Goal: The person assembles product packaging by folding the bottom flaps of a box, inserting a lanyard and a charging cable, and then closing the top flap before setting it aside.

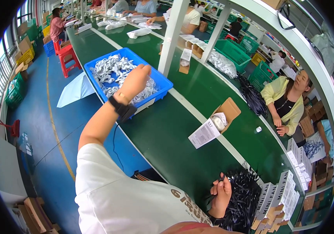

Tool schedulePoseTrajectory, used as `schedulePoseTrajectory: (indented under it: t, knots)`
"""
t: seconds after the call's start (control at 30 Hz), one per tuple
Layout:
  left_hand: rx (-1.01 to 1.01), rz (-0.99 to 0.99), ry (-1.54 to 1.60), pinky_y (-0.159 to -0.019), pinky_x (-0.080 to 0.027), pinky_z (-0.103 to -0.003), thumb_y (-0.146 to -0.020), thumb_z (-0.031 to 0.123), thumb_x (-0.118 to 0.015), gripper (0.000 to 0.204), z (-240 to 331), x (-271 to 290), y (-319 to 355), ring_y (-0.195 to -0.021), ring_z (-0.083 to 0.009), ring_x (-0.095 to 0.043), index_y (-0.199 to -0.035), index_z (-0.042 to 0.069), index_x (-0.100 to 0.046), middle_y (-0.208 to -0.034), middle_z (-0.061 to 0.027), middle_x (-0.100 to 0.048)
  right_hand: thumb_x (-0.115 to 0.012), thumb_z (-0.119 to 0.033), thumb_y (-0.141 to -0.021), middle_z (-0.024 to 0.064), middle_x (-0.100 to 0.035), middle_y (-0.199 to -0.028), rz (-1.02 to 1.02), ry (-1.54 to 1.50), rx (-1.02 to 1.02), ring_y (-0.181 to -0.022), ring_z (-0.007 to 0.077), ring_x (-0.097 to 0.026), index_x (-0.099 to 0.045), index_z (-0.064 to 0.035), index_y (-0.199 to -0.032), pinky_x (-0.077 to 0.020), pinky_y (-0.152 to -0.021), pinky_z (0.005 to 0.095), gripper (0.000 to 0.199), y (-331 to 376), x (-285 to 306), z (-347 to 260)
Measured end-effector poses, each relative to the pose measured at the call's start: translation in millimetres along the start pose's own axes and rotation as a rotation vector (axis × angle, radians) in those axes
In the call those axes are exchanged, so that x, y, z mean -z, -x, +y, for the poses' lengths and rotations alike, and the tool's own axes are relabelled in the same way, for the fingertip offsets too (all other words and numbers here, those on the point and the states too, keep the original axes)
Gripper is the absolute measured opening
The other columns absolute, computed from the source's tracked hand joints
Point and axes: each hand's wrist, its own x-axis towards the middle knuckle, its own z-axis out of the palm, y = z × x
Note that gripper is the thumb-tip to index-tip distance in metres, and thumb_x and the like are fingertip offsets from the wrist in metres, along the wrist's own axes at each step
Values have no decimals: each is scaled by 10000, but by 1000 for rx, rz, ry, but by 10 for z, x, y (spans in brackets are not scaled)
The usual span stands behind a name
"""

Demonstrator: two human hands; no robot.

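Note:
My left hand is stretched out over a blue plastic bin of bundled white cables. Its fingers are curled together, and whatever may be in them is hidden. Down by my body, my right hand pinches a black strap between thumb and fingers. That hand is beside a large heap of black straps. On the green table between my hands lies an open white box, its cardboard flap raised and a white rounded item showing inside.
Stacked white boxes stand right of the strap heap. A white metal post rises beside the bin. Across the table sits a co-worker near a small white cylinder and dark straps. A red stool stands left.

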Motion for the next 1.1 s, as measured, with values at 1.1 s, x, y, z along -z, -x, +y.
schedulePoseTrajectory:
  t: [1.1]
  knots:
    - [-424, -682, 1112, -622, -440, -276, -751, -42, -670, 165, 2297, -613, 1111, -732, -205, -554, -867, 21, -571, -828, -90, -542, -621, -209, -848, 109, -618, -858, -123, 1287, 585, -762, 308, -593, -596, -58, -934, -469, -645, 397, 176, -95, -380, -482]
